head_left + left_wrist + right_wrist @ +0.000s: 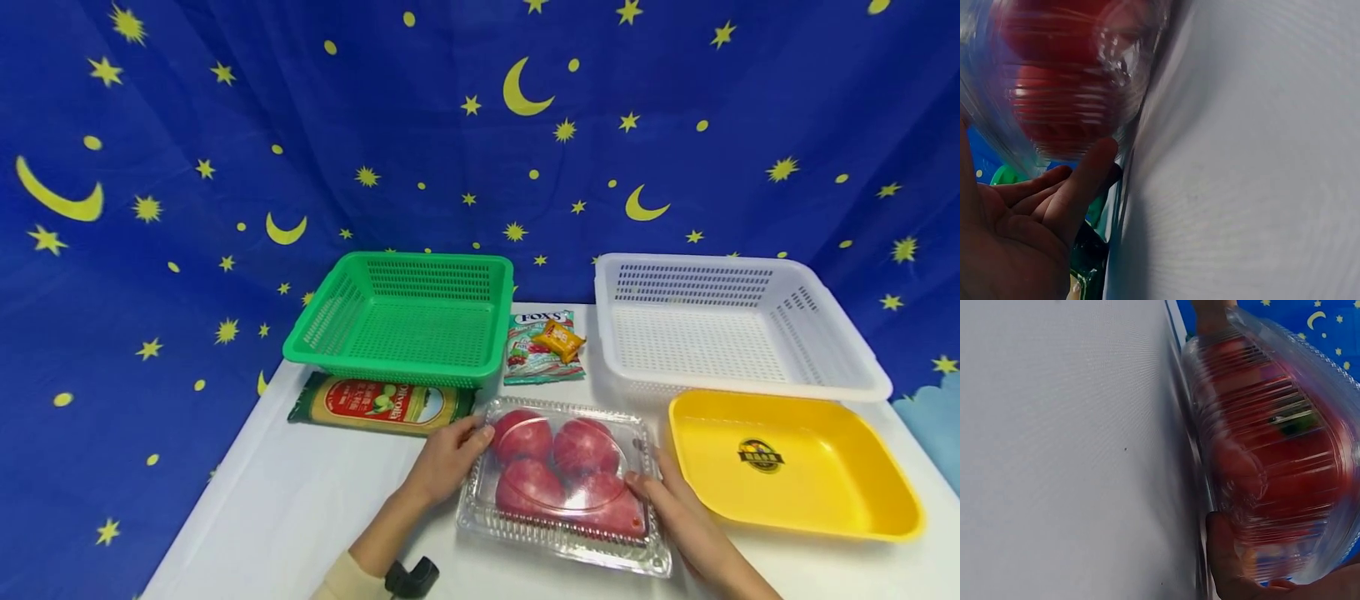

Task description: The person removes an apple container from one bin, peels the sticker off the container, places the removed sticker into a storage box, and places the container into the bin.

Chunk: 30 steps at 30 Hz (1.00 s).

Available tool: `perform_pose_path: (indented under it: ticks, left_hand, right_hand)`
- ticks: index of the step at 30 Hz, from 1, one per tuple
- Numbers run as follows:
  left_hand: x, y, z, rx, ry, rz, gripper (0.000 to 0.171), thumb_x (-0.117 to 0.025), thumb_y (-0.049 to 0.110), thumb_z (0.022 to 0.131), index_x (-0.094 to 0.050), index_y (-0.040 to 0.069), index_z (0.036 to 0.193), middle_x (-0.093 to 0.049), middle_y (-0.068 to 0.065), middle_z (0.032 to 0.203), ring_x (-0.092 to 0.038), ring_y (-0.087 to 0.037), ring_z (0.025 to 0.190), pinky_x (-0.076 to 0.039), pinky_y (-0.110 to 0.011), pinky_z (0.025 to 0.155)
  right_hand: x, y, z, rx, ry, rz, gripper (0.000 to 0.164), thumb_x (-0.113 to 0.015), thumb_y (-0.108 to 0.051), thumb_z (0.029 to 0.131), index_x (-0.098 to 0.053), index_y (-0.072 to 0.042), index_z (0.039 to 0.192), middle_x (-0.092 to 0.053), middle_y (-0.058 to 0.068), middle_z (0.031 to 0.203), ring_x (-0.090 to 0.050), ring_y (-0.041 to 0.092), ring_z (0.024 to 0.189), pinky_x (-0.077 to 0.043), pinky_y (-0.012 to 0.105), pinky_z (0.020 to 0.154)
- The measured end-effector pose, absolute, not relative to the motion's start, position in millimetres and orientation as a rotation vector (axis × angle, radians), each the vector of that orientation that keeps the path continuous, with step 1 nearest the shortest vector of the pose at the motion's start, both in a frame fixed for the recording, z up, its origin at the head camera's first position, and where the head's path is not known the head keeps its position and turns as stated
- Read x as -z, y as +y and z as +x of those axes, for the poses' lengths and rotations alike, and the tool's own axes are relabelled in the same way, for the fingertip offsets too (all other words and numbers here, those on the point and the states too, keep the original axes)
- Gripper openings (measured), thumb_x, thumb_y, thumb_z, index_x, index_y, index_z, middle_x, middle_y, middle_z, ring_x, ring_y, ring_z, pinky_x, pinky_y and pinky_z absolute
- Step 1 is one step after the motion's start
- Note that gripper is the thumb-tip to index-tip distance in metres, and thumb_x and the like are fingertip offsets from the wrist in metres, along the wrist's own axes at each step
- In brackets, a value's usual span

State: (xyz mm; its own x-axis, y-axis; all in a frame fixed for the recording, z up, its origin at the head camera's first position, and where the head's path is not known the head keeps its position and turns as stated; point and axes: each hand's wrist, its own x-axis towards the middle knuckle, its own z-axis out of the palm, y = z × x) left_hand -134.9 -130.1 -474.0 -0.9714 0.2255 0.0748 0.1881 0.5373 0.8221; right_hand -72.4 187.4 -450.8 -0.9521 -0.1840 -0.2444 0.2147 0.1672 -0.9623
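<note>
A clear plastic clamshell box (570, 543) with several round red fruits (528, 487) in it is at the front middle of the table. My left hand (444, 461) grips its left edge, thumb on top and fingers lower down, as the left wrist view confirms. On the opposite side my right hand (675, 504) holds the right edge, with the thumb over the lid. The right wrist view shows the ribbed side of the box (1272, 425) close to the white surface, and a green patch on one fruit. Whether the box touches the table cannot be told.
Behind stand a green basket (300, 354) and a white basket (611, 333). A yellow tray (832, 467) is to the right. The pasta pack (375, 404) lies before the green basket; a candy bag (536, 371) with a small orange packet (558, 339) on it lies between the baskets.
</note>
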Motion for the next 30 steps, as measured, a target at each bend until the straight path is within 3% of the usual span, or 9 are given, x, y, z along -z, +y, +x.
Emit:
perform_pose_path:
  ticks: [3,7,12,18,22,27,30]
  left_hand:
    - [470,-130,-133,-1.471,2.706,0.349,0.056,-0.046,0.049,0.098,-0.061,0.004,0.127,-0.066,-0.009,0.113,-0.062,-0.020,0.101,-0.050,-0.041,0.085]
    - [462,-131,-130,-1.521,2.740,0.369,0.050,-0.045,0.049,0.099,-0.063,0.010,0.126,-0.066,-0.006,0.116,-0.060,-0.019,0.106,-0.048,-0.041,0.089]
    - [455,-133,-130,-1.557,2.826,0.441,0.037,-0.047,0.042,0.100,-0.068,0.016,0.117,-0.068,0.003,0.102,-0.062,-0.012,0.094,-0.050,-0.036,0.082]
    - [446,-135,-136,-1.733,2.809,0.484,0.026,-0.054,0.037,0.099,-0.070,0.020,0.109,-0.068,0.010,0.091,-0.063,-0.008,0.083,-0.052,-0.031,0.073]
    - [432,-135,-143,-1.841,2.850,0.503,0.021,-0.061,0.031,0.096,-0.071,0.016,0.107,-0.068,0.008,0.093,-0.064,-0.009,0.084,-0.053,-0.030,0.073]
    - [425,-137,-159,-1.853,3.042,0.612,0.019,-0.065,0.028,0.093,-0.070,0.016,0.107,-0.069,0.009,0.097,-0.064,-0.009,0.087,-0.052,-0.034,0.074]
    - [422,-136,-165,-1.845,3.136,0.623,0.019,-0.067,0.024,0.091,-0.068,0.018,0.109,-0.068,0.008,0.102,-0.063,-0.010,0.086,-0.050,-0.033,0.061]
  right_hand:
    - [449,188,-69,1.876,2.111,0.045,0.069,-0.048,-0.030,0.099,-0.009,-0.016,0.154,-0.020,0.022,0.152,-0.032,0.035,0.130,-0.032,0.046,0.101]
    - [444,189,-63,1.995,1.957,0.085,0.063,-0.046,-0.025,0.099,-0.013,-0.018,0.152,-0.035,0.026,0.141,-0.052,0.035,0.113,-0.047,0.040,0.087]
    - [434,192,-58,2.054,1.846,0.067,0.061,-0.043,-0.025,0.101,-0.011,-0.018,0.152,-0.044,0.028,0.131,-0.059,0.037,0.103,-0.051,0.048,0.082]
    - [420,196,-61,2.081,1.755,-0.036,0.059,-0.038,-0.026,0.103,-0.005,-0.017,0.151,-0.049,0.023,0.128,-0.059,0.037,0.106,-0.050,0.052,0.084]
    - [412,196,-66,2.083,1.778,-0.077,0.053,-0.036,-0.027,0.104,-0.010,-0.015,0.147,-0.052,0.022,0.124,-0.060,0.036,0.104,-0.050,0.051,0.083]
    - [409,196,-71,2.079,1.857,-0.077,0.051,-0.035,-0.028,0.103,-0.013,-0.012,0.147,-0.043,0.026,0.129,-0.056,0.033,0.106,-0.050,0.048,0.082]
    - [408,197,-74,2.061,1.871,-0.056,0.058,-0.034,-0.032,0.103,-0.007,-0.013,0.151,-0.029,0.025,0.139,-0.046,0.031,0.114,-0.045,0.045,0.087]
